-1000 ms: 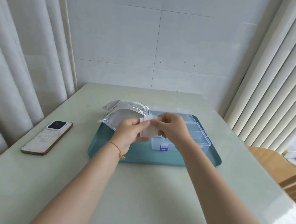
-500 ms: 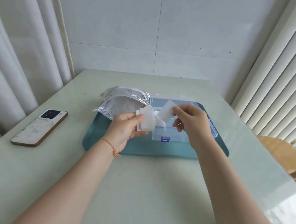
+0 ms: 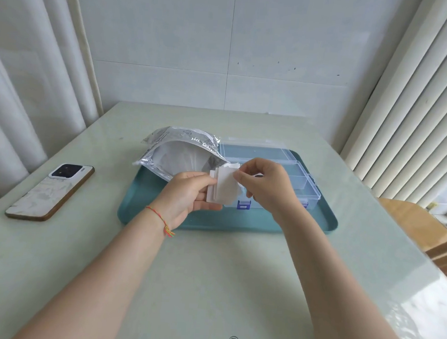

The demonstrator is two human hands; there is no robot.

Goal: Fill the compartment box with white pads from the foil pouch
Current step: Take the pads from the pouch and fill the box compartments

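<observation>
I see the left hand (image 3: 189, 193) gripping a small stack of white pads (image 3: 222, 186) over the teal tray (image 3: 213, 223) mid-table, right hand (image 3: 265, 184) pinching the top pad's upper corner, open compartment box (image 3: 288, 171) just behind, foil pouch (image 3: 181, 151) at the tray's far-left corner.

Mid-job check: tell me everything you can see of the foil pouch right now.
The foil pouch is silvery, crinkled and shiny, with faint print near its top edge. It lies on the far left corner of the teal tray, partly overhanging the tray's left edge onto the table, just left of the clear box. Its mouth gapes open toward the person, showing white pads inside. Neither hand visibly touches it; the left hand hides its near corner.
</observation>
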